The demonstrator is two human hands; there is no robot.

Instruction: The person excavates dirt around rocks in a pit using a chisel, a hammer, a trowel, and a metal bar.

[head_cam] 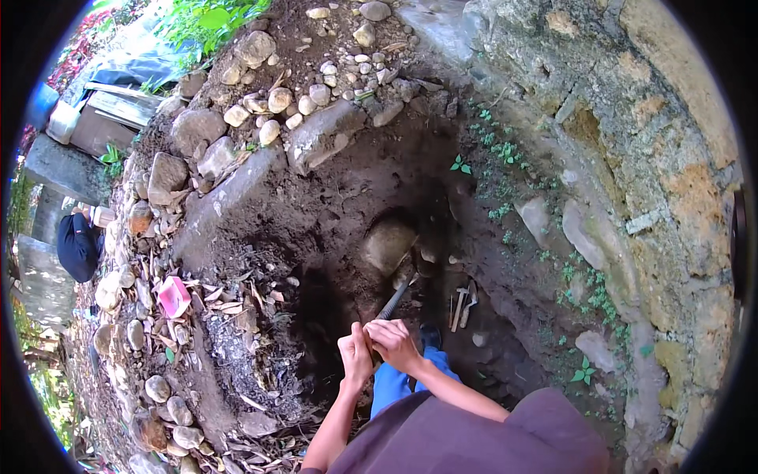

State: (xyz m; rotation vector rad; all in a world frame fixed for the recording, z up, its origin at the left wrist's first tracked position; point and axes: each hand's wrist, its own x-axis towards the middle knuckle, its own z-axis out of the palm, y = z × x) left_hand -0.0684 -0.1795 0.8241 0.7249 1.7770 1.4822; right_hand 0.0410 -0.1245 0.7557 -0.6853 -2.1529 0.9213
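Note:
Both my hands are closed around a long ribbed metal bar (392, 304). My left hand (356, 349) and my right hand (392, 339) sit close together at its near end. The bar slants down to the foot of a large rounded stone (388, 245), which is partly sunk in the dark soil of a dug pit. Smaller stones lie near its far tip; whether the tip touches stone or soil is hard to tell. Right of the bar, a hammer (458, 310) and what looks like a trowel (470, 303) rest on the pit floor.
A rough stone wall (657, 195) rises on the right, above a soil bank with small plants. Large flat stones (325, 133) edge the pit at the top. Loose cobbles (278, 101), a pink container (173, 297) and a dark cloth item (78, 247) lie beyond the rim.

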